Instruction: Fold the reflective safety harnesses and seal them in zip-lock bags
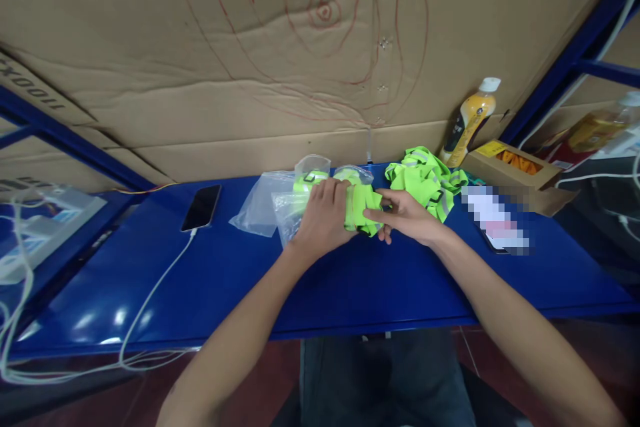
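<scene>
L hand (325, 215) is closed over a neon-green strap bundle (359, 208), knuckles up, gripping its L part. R hand (407, 217) has the bundle's R end btwn thumb & fingers; some fingertips are hidden behind it, so can't tell exactly how they sit. Bundle is held up at ctr, over the blue tabletop (225, 293), pale silvery bits showing at its R edge.

Just beyond the hands, 2 more green bundles in clear plastic, side by side: L pack (310, 178) & R pack (354, 175). A clear bag (265, 203) lies flat L of them; more clear plastic (289, 212) sits right by L hand.

Behind R hand, approx. beside it: loose heap of green straps w/ grey stripes (423, 180). Past that, an upright-ish bottle w/ white cap & yellow/dark label (469, 123), then an open cardboard box (530, 177) w/ orange stuff inside. Nearer, a R phone (495, 220), screen pixelated.

Far L: dark-screened L phone (201, 207), white cable (160, 280) plugged in, & white power strips (45, 227). Back: cardboard wall (150, 67) w/ red hand-drawn rings.
</scene>
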